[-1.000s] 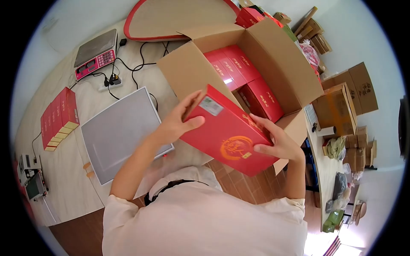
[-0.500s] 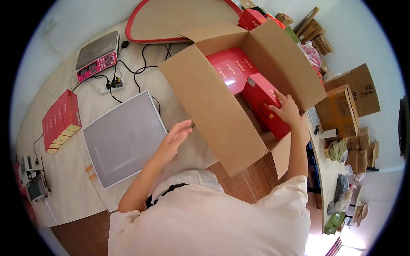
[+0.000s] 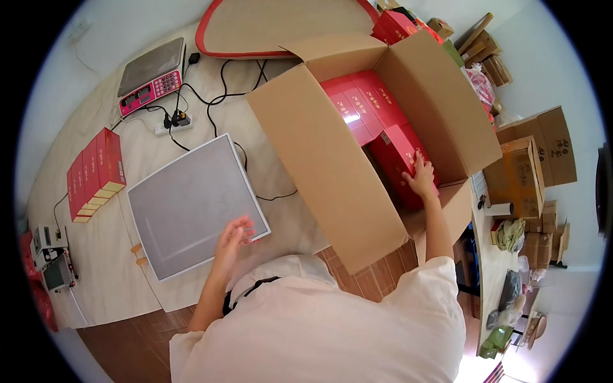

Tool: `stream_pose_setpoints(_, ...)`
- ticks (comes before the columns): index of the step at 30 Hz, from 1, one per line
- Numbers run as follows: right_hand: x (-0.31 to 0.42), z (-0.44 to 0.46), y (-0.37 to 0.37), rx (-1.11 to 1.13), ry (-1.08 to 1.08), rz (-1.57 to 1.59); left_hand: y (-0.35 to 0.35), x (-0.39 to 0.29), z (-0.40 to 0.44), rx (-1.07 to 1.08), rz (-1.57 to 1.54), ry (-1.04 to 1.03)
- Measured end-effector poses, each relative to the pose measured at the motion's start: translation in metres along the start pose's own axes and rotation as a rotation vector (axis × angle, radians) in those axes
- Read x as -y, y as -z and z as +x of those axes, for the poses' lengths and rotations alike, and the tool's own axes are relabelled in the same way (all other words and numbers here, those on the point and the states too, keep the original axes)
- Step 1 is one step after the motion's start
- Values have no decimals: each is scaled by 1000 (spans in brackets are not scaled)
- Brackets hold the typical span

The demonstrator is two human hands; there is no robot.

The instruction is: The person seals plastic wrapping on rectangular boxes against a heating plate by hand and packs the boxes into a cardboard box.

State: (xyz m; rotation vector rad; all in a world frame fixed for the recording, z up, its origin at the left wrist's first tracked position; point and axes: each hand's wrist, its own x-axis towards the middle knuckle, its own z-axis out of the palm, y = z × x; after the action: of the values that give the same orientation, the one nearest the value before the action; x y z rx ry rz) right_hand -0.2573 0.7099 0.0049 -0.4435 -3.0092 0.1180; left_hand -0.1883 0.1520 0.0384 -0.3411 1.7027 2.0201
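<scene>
My right hand (image 3: 422, 180) grips a red box (image 3: 400, 159) by its top, fingers along one side and thumb on the other. That box sits lower inside a large open cardboard carton (image 3: 332, 172), beside several red boxes (image 3: 361, 102) packed at the carton's far end. A narrow dark gap shows along its near side. My left hand (image 3: 234, 237) hangs over the corner of a grey flat panel with a white rim (image 3: 191, 204), holding nothing, its fingers loosely bent and apart, slightly blurred.
A row of red boxes (image 3: 96, 172) stands at the left of the table. Behind the panel are a pink-keyed scale (image 3: 150, 89), a power strip (image 3: 174, 127) and loose black cables. Cartons (image 3: 520, 175) and bags crowd the right side. The carton's flaps stick outward.
My right hand has lowered the red box deeper into the carton, and the box lies flatter. My left hand has drawn back and down over the panel. The view has shifted slightly.
</scene>
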Motion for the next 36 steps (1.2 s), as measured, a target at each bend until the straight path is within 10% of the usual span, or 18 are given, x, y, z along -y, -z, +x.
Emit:
stream_pose_setpoints(11,10,14,-110,35,-3,-590,17,3,-17,-94,-59,-17)
stream_pose_setpoints(15,-31,45,-115,146,125,-257,44,-1,-35,-149,-81,-21)
stream_pose_setpoints(16,22,47,-58,259,-168,-59,55,-1,-37,-228,-119,-46)
stream_pose_setpoints(20,50,85,-27,-249,67,119,118,-13,-46,-327,-137,-161)
stream_pose_setpoints(27,354,37,91,-477,497,560,272,-31,-51,-671,-205,-365)
stream_pose_setpoints(36,710,-53,-12,160,844,806,522,-27,30,-961,3,-501)
